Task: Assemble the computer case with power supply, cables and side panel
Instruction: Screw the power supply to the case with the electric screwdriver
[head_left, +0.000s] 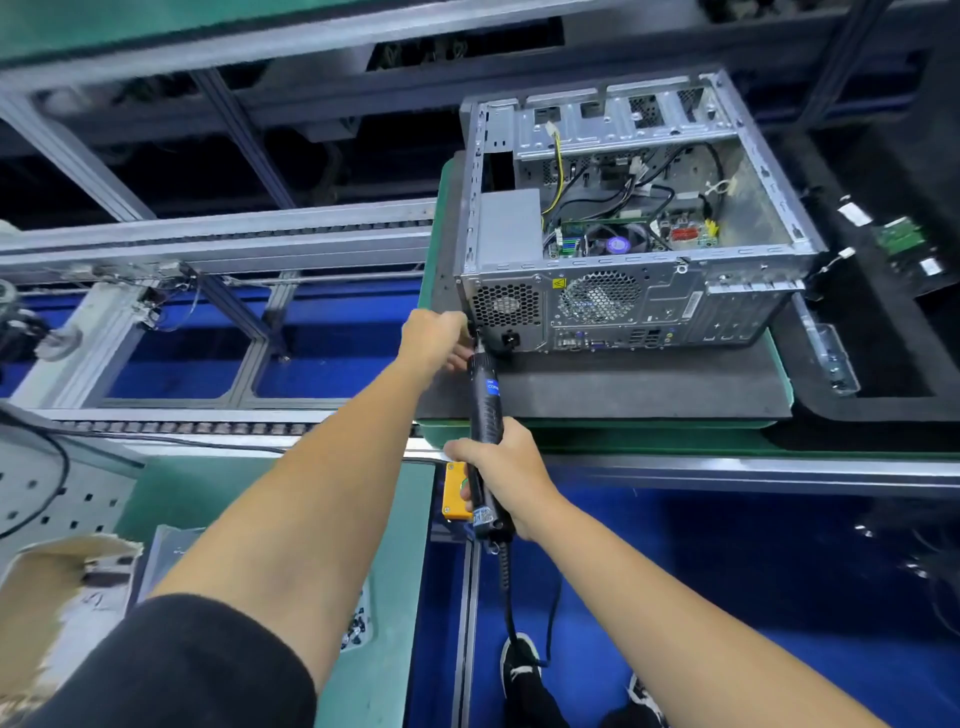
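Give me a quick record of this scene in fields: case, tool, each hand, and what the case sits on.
case: computer case, side open, rear facing the person
tool: electric screwdriver, tip at the rear left edge beside the power supply
left hand: at the tip, fingers hidden
right hand: grips the screwdriver body
support: dark foam mat

One open computer case (639, 218), one electric screwdriver (485, 410), two hands, left (434, 338) and right (498, 467), one yellow box (453, 496), two shoes (519, 660)
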